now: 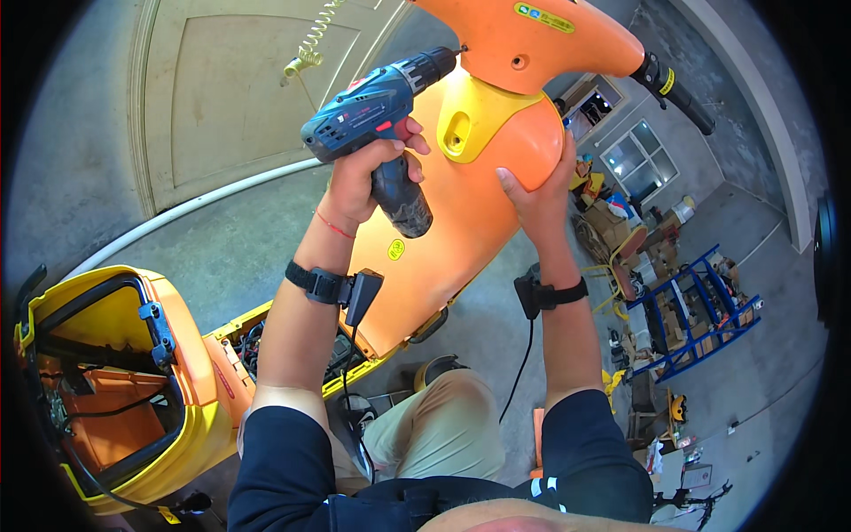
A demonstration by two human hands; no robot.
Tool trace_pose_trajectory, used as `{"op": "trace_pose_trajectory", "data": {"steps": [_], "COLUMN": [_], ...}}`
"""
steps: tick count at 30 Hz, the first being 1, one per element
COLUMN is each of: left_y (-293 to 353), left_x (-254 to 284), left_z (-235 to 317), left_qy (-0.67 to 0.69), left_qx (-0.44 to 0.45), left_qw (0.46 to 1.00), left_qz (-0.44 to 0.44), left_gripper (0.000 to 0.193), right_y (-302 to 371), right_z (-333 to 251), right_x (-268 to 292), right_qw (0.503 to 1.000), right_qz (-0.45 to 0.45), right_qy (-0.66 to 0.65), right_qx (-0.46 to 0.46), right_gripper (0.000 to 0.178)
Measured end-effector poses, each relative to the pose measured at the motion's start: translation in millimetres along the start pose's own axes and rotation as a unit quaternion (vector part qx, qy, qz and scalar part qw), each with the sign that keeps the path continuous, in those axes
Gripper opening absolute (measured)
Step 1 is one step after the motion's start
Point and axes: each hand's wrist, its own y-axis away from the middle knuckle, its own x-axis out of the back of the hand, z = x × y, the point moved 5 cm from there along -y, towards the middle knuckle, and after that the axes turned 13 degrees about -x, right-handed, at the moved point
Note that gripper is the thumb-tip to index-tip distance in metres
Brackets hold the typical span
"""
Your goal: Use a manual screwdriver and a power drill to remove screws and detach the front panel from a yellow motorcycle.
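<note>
My left hand (368,173) is wrapped round the grip of a blue and black cordless drill (363,111). The drill points up to the right, and its bit meets the left side of an orange handlebar cover (532,49). From that cover a black handlebar grip (678,93) sticks out to the right. Below it, a yellow trim piece (474,115) with a screw recess lies over a large orange front panel (434,239). My right hand (545,199) clasps the panel's rounded right edge, thumb in front; some of its fingers are hidden behind the edge.
An open yellow and orange vehicle body (199,381) stands at the lower left. A coiled pale hose (310,53) hangs by the door (239,97). On the right are a blue metal frame (700,310), cardboard boxes (607,226) and a chair (625,262). Cables hang from both wrist straps.
</note>
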Motion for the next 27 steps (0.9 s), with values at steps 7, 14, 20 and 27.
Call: {"op": "trace_pose_trajectory", "data": {"steps": [7,14,20,27], "left_y": [-0.5,0.1,0.9,4.8], "left_x": [1.8,1.2,-3.7,-15.3], "left_z": [-2.1,-4.7,-13.2,-26.6], "left_qy": [0.006,0.007,0.077,0.302], "left_qx": [-0.003,-0.004,0.024,0.089], "left_qw": [1.0,1.0,0.997,0.949], "left_qz": [0.002,0.003,0.005,0.032], "left_gripper": [0.031,0.031,0.032,0.031], "right_y": [-0.3,0.1,-0.7,-1.0], "right_z": [-0.6,2.5,1.5,4.5], "right_x": [-0.2,-2.0,-1.8,-4.5], "right_qw": [1.0,1.0,0.999,0.999], "right_qz": [-0.001,-0.006,-0.015,-0.013], "right_qy": [-0.005,-0.011,-0.04,-0.034], "right_qx": [0.0,-0.006,-0.008,-0.011], "right_gripper": [0.108,0.108,0.109,0.105]}}
